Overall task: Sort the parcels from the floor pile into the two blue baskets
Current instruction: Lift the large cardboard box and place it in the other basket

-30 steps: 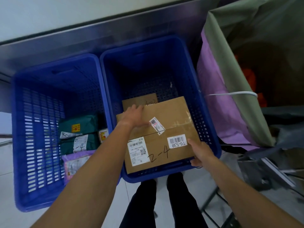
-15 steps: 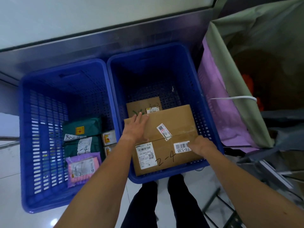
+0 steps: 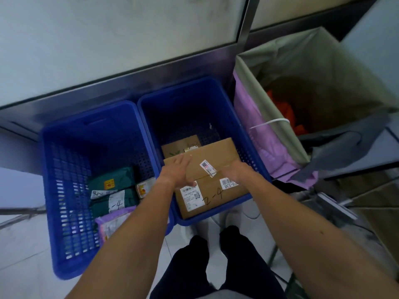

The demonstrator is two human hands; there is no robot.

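Note:
Two blue baskets stand side by side on the floor, the left basket (image 3: pixel 64 190) and the right basket (image 3: pixel 185 108). A cardboard box marked "2-4" (image 3: pixel 216 197) lies tilted in the right basket, resting on a smaller cardboard box (image 3: pixel 180 145). My left hand (image 3: pixel 179 172) lies flat on the big box's top, fingers spread. My right hand (image 3: pixel 236 171), slightly blurred, sits over its right half near the barcode label and grips no edge. The left basket holds two green parcels (image 3: pixel 112 180), a purple parcel (image 3: pixel 112 223) and a small orange-labelled packet (image 3: pixel 143 188).
A large green and purple sack (image 3: pixel 269 152) stands open right of the baskets, with orange items (image 3: pixel 282 113) inside. A grey bag (image 3: pixel 345 147) and a metal frame (image 3: pixel 336 206) lie further right. A metal ledge (image 3: pixel 108 83) runs behind the baskets. My dark-trousered legs (image 3: pixel 216 266) stand in front.
The big box has sunk lower into the right basket. My right hand left the box's front right corner and came over its top. The view pulled back.

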